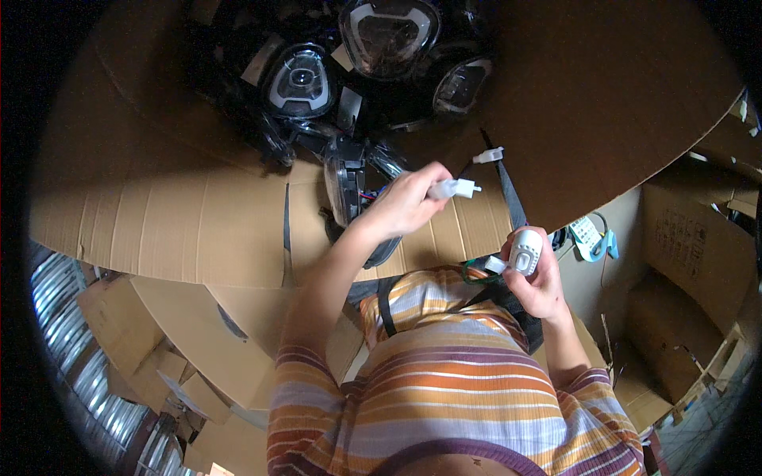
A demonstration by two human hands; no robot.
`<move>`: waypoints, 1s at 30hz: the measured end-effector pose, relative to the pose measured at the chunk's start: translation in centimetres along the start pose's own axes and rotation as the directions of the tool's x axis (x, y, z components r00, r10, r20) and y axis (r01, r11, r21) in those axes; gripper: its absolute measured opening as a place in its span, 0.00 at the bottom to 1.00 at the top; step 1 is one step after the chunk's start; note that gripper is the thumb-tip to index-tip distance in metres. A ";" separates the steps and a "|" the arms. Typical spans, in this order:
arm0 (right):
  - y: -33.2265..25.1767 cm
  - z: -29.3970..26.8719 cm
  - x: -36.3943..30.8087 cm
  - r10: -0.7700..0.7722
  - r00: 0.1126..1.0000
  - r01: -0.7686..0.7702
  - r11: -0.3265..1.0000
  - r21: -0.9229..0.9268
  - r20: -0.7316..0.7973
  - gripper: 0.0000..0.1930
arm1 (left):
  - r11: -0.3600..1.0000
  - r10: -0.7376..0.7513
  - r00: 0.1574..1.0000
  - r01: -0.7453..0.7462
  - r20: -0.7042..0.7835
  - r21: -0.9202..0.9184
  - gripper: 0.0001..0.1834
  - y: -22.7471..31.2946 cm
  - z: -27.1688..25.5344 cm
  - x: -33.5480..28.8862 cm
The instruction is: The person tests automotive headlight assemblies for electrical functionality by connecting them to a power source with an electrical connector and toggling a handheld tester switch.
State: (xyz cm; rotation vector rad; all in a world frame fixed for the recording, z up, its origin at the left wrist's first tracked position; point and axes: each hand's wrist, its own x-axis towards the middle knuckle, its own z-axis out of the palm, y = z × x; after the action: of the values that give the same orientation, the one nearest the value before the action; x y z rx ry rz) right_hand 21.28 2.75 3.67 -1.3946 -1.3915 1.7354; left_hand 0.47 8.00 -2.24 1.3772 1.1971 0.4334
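My left hand (409,202) pinches a white plastic plug connector (454,189) above the cardboard (444,238). A second white connector (488,155), on a dark wire, sits just beyond it. Close to my body, my right hand (538,282) is wrapped round a small white rounded device (525,252) with an oval button on its face. Another small white connector (496,264) shows beside that device, near my right fingers. Left of my left hand stands a black lamp unit (343,186) with a clear lens and red and blue wires, partly hidden behind my forearm.
Several headlamps with clear lenses, among them one headlamp (300,79) and a larger headlamp (389,36), lie at the far side. Big cardboard sheets (159,214) surround me. Shiny stacked pieces (67,317) stand at left. A blue-white object (594,238) and an open carton (683,246) are at right.
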 end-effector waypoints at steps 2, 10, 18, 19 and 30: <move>-0.2 0.1 0.2 -0.027 0.999 0.028 0.999 0.030 -0.017 0.19 | 0.979 0.176 0.984 -0.178 -0.028 -0.104 0.14 -0.4 0.6 -1.3; -2.3 -0.3 0.0 0.127 0.992 -0.124 0.912 0.391 0.020 0.19 | 0.935 0.346 0.938 -0.346 -0.017 -0.082 0.18 0.6 0.8 -3.5; -2.0 -0.3 0.3 0.017 0.999 -0.003 0.945 0.327 -0.041 0.19 | 0.909 0.385 0.923 -0.382 -0.012 -0.165 0.24 0.6 0.5 -3.6; -2.1 -0.2 0.4 0.030 0.999 -0.017 0.944 0.328 -0.032 0.19 | 0.912 0.383 0.924 -0.379 -0.005 -0.156 0.23 0.6 0.6 -3.7; -1.8 -0.2 0.2 0.106 0.988 -0.093 0.989 0.116 -0.111 0.18 | 0.764 0.493 0.858 -0.350 -0.141 0.542 0.20 1.0 1.8 -4.7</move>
State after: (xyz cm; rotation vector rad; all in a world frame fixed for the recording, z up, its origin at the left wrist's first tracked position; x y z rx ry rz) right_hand 21.09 3.64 5.21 -1.5013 -1.1642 1.7349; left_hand 0.48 3.38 0.10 2.1238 1.2677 0.6875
